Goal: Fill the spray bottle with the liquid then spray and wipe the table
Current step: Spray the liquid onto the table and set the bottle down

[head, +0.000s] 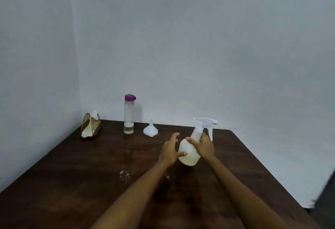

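Observation:
A white spray bottle (189,151) with its trigger head on leans tilted to the right over the dark wooden table (72,183). My right hand (204,146) grips its neck and shoulder. My left hand (171,150) is beside the bottle's left side with fingers spread, its thumb touching the body. A tall clear bottle (129,118) with a purple cap stands at the back, a little pale liquid at its bottom. A small white funnel (150,129) lies upside down to its right.
A gold wire holder with white napkins (90,127) stands at the table's back left corner. A few small crumbs or droplets (125,174) lie near the table's middle. White walls close the back and left; the table's right edge drops off.

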Demonstrator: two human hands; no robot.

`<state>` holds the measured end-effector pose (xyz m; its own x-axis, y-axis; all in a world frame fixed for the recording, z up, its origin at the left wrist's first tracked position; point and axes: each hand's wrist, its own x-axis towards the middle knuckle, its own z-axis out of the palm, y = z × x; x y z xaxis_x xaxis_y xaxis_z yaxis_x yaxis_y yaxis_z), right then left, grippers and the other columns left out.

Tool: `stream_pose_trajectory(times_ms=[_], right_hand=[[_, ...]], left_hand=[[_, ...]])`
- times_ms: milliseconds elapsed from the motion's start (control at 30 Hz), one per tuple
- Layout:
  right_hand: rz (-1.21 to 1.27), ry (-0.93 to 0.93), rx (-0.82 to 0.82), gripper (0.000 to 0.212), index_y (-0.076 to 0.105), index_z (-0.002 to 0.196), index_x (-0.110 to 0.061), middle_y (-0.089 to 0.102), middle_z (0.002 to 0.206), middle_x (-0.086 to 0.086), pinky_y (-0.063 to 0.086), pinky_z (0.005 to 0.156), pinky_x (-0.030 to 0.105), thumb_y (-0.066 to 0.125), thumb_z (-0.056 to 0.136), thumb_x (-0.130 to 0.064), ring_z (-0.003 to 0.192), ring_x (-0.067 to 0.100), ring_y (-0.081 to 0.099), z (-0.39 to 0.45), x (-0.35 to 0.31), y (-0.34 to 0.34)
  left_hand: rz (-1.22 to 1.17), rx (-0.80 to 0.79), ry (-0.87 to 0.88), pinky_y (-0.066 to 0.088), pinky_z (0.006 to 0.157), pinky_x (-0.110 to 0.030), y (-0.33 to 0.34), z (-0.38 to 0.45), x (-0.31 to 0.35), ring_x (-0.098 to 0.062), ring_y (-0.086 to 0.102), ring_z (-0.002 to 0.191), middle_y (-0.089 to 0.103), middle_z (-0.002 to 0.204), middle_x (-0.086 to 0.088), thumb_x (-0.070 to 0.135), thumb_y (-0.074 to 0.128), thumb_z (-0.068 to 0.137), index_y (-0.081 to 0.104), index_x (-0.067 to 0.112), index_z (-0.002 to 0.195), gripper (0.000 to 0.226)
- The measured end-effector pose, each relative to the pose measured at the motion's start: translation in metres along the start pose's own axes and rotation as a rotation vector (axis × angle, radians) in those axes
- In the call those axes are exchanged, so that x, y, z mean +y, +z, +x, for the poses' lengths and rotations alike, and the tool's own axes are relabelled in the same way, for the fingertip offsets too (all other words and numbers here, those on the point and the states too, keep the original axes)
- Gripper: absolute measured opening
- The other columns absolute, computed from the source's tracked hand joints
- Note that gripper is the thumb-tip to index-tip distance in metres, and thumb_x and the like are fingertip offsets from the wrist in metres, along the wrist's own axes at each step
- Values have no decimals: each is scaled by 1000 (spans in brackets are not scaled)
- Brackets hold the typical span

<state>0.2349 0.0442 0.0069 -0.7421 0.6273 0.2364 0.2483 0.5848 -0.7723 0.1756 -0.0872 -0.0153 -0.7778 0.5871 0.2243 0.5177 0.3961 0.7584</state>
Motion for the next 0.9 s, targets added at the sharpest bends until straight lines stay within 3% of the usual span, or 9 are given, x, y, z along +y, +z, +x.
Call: stream_pose_trajectory(times_ms=[100,200,333,467,567,700,900], right_hand=[[-11,89,63,52,50,119,-5,62,117,13,45,92,43,65,85,-41,113,33,58,31,-5,31],[-63,87,63,44,46,115,-1,61,116,17,46,89,43,58,91,-36,110,35,59,72,-4,61],[-45,13,-99,42,39,123,0,57,121,19,46,90,41,53,93,-26,111,34,57,132,11,82],[67,10,-200,62,29,141,-8,46,138,14,37,108,44,60,89,-23,126,34,45,164,38,96],[109,23,-266,81,22,146,-18,40,142,11,38,109,47,70,81,-23,128,32,41,178,52,101],[62,-30,-175,94,26,143,-23,42,140,4,45,100,49,80,66,-25,123,30,45,184,58,113],[-17,-8,-107,88,28,142,-23,43,141,3,44,99,48,76,68,-22,124,30,45,194,53,117]], left_hand=[[114,-92,65,40,109,-37,-3,40,-14,-25,45,132,47,144,-8,20,74,79,37,12,144,76],[218,-201,88,34,113,-34,11,82,-34,-28,39,137,39,150,-11,15,66,86,26,7,149,75],[211,-174,33,31,114,-32,26,129,-58,-27,36,139,29,155,-8,14,64,87,14,8,153,83],[203,-162,-22,40,106,-32,18,175,-72,-29,47,129,47,143,-9,8,64,80,35,10,145,70],[152,-156,-115,45,100,-28,12,198,-75,-29,53,123,55,133,-11,5,58,78,42,14,141,65],[143,-207,-194,43,91,-25,6,218,-67,-29,47,127,46,141,-12,-1,54,80,31,13,148,74],[238,-252,-199,42,100,-33,13,225,-61,-29,44,128,41,142,-13,3,56,83,22,12,148,74]])
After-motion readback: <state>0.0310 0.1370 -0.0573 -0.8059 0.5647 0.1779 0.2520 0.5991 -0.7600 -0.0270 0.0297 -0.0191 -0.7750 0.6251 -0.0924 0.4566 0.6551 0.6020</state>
